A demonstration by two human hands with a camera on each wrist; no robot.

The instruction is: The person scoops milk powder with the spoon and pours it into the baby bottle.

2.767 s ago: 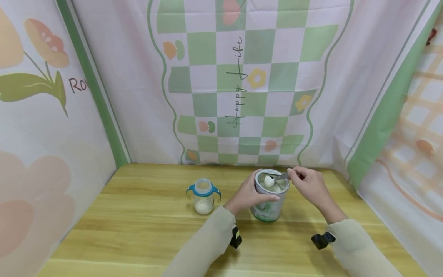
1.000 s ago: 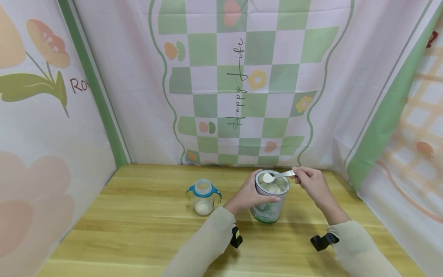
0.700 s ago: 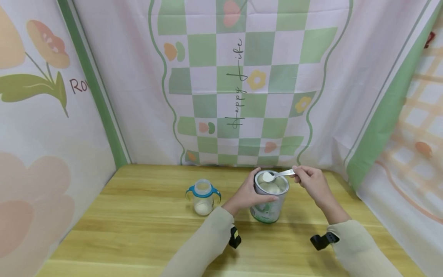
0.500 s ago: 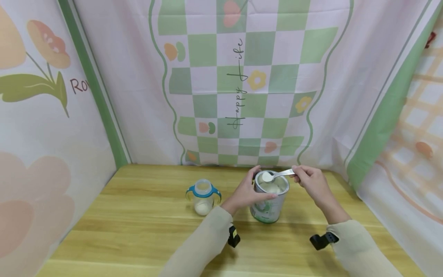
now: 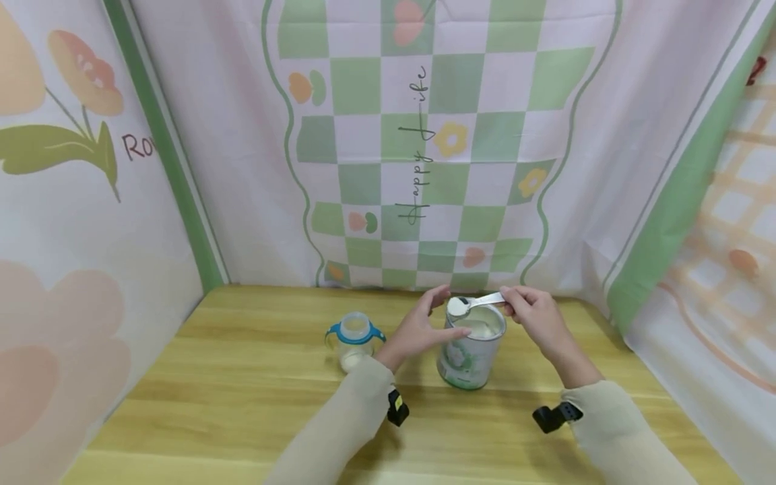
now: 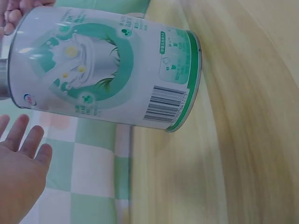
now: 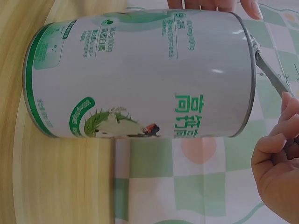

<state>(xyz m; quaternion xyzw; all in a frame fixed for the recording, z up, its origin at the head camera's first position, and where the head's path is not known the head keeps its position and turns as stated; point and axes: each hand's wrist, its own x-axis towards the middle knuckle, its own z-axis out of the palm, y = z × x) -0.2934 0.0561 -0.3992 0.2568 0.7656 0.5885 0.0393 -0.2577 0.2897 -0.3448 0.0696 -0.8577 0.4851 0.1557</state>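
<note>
A white-and-green milk powder can (image 5: 467, 364) stands upright on the table with its top uncovered, pale powder showing inside. My right hand (image 5: 539, 323) pinches the handle of a metal spoon (image 5: 487, 300). White powder is heaped in the spoon's bowl, which is over the can's left rim. Left of the can is my left hand (image 5: 418, 330), thumb and fingers spread; in the left wrist view the fingers (image 6: 32, 140) are apart from the can's wall. A clear baby bottle (image 5: 354, 330) with a blue two-handled collar stands further left, uncapped, some white powder in it, partly hidden by the left sleeve.
The wooden table (image 5: 242, 377) ends at a patterned cloth backdrop (image 5: 424, 168) behind the can. Cloth walls also hang at both sides. A small black camera is strapped to each wrist.
The spoon has come up out of the powder and moved left to the can's rim, heaped with powder. My left hand has let go of the can and shifted left.
</note>
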